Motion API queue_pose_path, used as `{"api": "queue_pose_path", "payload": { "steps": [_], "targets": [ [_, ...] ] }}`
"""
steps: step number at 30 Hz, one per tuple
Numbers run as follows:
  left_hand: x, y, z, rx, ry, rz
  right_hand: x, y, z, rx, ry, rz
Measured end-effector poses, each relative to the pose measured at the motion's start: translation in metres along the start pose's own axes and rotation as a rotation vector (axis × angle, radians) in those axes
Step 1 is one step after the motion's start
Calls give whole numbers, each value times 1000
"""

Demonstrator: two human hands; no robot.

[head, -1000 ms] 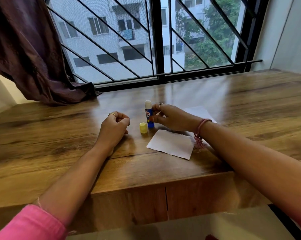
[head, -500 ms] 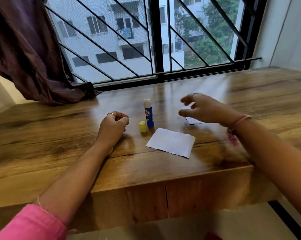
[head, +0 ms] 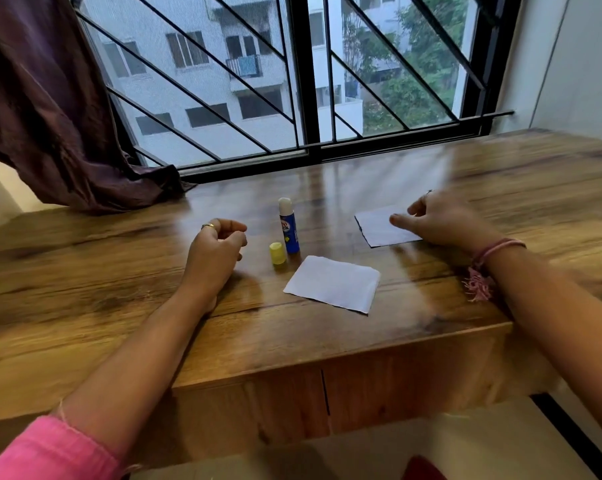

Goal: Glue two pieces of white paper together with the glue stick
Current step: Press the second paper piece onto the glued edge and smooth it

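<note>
An uncapped blue glue stick (head: pixel 288 227) stands upright on the wooden table (head: pixel 85 289), its white glue tip exposed. Its yellow cap (head: pixel 277 253) stands just left of its base. One white paper (head: pixel 332 284) lies flat near the front edge, to the right of the cap. A second white paper (head: pixel 379 228) lies flat farther back and to the right. My right hand (head: pixel 441 221), blurred, covers that paper's right part, with thumb and fingertips touching it. My left hand (head: pixel 214 252) rests on the table left of the cap, curled into a fist around nothing.
A dark purple curtain (head: pixel 50 116) hangs at the back left and drapes onto the table. A barred window (head: pixel 292 81) runs along the table's far edge. A white wall (head: pixel 576 64) bounds the right side. The table's front edge is close to me.
My right hand let go of the glue stick and moved right to the far paper. The glue stick stays standing. My left hand has not moved.
</note>
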State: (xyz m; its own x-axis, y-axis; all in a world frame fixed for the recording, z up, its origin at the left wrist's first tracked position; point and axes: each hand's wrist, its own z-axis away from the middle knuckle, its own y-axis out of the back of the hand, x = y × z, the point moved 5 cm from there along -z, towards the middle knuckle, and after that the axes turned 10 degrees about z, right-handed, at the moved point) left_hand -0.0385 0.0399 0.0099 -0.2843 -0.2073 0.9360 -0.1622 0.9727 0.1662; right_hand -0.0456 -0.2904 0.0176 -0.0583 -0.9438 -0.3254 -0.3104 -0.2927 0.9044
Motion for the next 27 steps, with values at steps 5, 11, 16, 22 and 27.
{"api": "queue_pose_path", "payload": {
  "steps": [5, 11, 16, 22, 27],
  "targets": [
    [10, -3, 7, -32, -112, -45, -16, -1, 10, 48, 13, 213],
    [32, -27, 39, -549, -333, -116, -20, -3, 14, -89, 48, 245],
    [35, -32, 43, -659, -402, -150, -13, -1, 14, -122, 24, -33],
    [31, -35, 44, -734, -394, -201, -4, -4, 11, -200, -16, -163],
    [30, -37, 47, -775, -353, -250, -1, -4, 11, -224, -65, -245]
  ]
}}
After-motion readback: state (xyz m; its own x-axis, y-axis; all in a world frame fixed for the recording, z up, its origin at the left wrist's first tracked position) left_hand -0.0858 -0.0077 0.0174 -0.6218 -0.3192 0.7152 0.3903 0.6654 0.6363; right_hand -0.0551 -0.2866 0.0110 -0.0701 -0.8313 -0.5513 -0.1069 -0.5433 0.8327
